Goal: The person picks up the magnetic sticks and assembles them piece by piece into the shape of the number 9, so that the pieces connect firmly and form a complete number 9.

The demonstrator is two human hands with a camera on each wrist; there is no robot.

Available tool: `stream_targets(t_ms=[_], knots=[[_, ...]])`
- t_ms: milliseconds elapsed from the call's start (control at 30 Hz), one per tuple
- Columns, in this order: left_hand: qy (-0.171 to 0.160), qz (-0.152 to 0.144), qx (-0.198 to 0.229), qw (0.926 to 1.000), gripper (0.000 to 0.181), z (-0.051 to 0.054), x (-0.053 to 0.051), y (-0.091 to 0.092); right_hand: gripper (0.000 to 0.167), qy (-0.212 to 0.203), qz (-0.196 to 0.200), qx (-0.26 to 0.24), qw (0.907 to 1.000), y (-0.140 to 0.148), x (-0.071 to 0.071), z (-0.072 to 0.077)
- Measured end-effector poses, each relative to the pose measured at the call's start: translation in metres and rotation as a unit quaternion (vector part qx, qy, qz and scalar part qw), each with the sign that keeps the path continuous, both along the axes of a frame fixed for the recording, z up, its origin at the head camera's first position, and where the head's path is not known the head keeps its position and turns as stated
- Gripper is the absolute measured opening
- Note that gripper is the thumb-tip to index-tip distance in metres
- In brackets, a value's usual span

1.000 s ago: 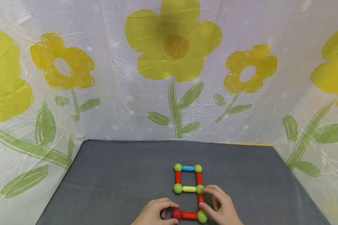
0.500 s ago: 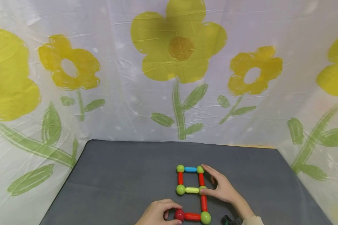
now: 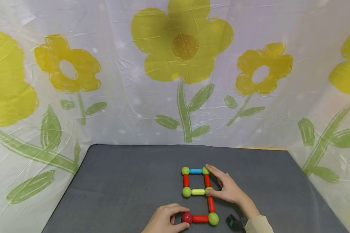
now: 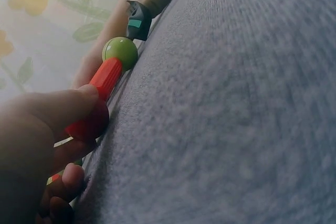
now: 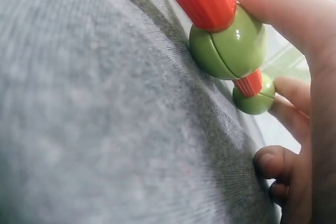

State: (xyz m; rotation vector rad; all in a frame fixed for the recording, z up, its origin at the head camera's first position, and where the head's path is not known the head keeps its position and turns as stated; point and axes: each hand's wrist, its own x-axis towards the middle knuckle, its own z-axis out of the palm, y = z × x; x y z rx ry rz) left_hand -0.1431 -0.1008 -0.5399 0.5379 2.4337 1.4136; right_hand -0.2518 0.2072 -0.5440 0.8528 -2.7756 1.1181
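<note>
A figure of magnetic building balls and rods [image 3: 211, 204] lies on the dark cloth, shaped like a 9. My left hand [image 3: 166, 219] pinches the red ball [image 3: 187, 217] at its lower left end between thumb and forefinger. A red rod [image 3: 200, 218] joins that ball to a green ball [image 3: 213, 219]. Along the upper right side, my right hand [image 3: 228, 189] grips the figure, thumb on the middle right green ball [image 5: 231, 45] and a forefinger at the top right green ball [image 3: 204, 170]. A red rod [image 3: 207, 180] spans those two balls.
The dark cloth-covered table [image 3: 128, 181] ends at a white flowered curtain [image 3: 128, 129], which also rises on both sides. A blue rod [image 3: 195, 171] and a yellow-green rod [image 3: 198, 192] cross the upper square. A black wrist camera [image 3: 236, 223] sits by the right sleeve.
My right hand has moved up and away from the lower right rod to the upper right side of the figure. My left hand stays at the red ball.
</note>
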Motion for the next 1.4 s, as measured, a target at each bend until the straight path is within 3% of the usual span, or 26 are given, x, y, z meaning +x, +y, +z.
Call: stream_targets(t_ms=[500,767,1233,1400], knots=[[0.013,-0.002,0.007,0.9999,0.034,-0.0018,0.0000,-0.0011,0.088,-0.009,-0.033,0.006,0.9994,-0.0002,0.0038,-0.0014],[0.030,-0.016,0.020,0.9992,0.033,-0.0024,0.0003,-0.0025,0.083,-0.002,-0.024,0.011,0.9996,-0.0012,0.0062,0.0009],[0.011,0.007,0.004,0.9999,0.038,0.0003,0.0006,-0.0030,0.084,-0.006,-0.036,-0.009,0.9993,-0.0046,0.0031,-0.0012],[0.018,-0.003,0.007,0.9998,0.039,-0.0022,-0.0012,-0.0037,0.085,-0.002,-0.039,-0.005,0.9992,-0.0035,0.0042,-0.0011]])
